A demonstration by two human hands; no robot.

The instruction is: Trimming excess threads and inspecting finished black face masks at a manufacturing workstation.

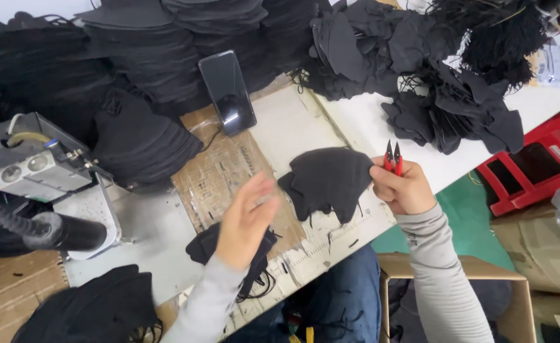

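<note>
Cluttered white worktable [356,127] seen from above, with stacks of black fabric pieces [165,32] at twelve o'clock. Right hand [404,187], at three o'clock, pinches a black mask [327,181] at its edge and grips red snips [392,157]. Left hand [245,219], fingers loosely spread and blurred, hovers over another black piece [200,244] at seven o'clock. A phone [227,92] leans upright.

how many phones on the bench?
1. A dark smartphone leans screen-up against the stacks of black masks at the back of the table, ahead of the left hand. More could be buried under the mask piles; none show.
</note>
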